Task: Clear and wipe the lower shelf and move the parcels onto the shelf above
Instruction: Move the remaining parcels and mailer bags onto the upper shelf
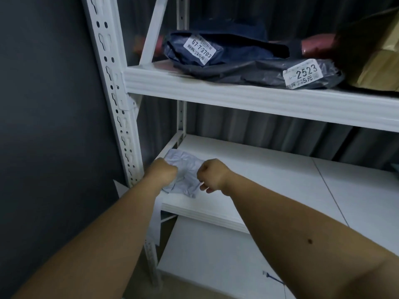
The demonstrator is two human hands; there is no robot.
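A crumpled pale grey cloth (186,169) lies at the left end of the white lower shelf (269,180). My left hand (164,172) grips its left side and my right hand (212,175) pinches its right edge, both with curled fingers. On the shelf above (248,97) lie a dark blue parcel (226,50) labelled 67-7-3703 and a dark grey parcel (269,72) labelled 2523, with a red parcel (315,47) behind them.
A brown cardboard box (377,61) stands at the upper shelf's right end. The white perforated upright (112,87) rises at the left against a dark wall. Another white shelf board (216,255) lies below.
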